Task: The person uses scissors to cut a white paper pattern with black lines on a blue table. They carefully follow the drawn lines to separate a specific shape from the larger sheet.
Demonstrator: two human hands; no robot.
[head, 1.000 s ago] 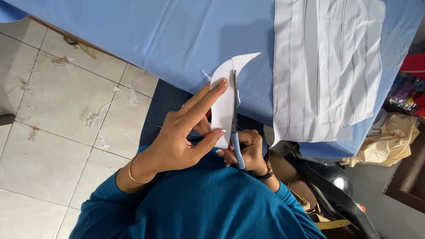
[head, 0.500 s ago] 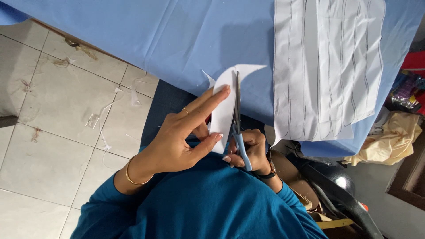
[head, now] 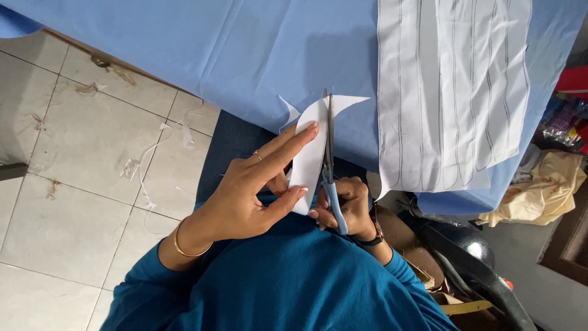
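Pinching a curved white paper piece (head: 309, 160) between thumb and fingers, the left hand (head: 245, 193) holds it upright, its long axis running away from the body toward the blue cloth's edge (head: 245, 67). Gripping blue-handled scissors (head: 331, 178), the right hand (head: 346, 205) aims their blades along the paper's right edge; tiled floor (head: 79, 171) lies open leftward.

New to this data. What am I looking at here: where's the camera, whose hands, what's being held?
There is no machine: a person works with bare hands, filmed by one camera worn on their head, looking down. The left hand holds a curved white paper piece. The right hand grips blue-handled scissors whose blades run along that paper. Ahead lies a light blue cloth with a white lined paper sheet on it. Tiled floor shows at left.
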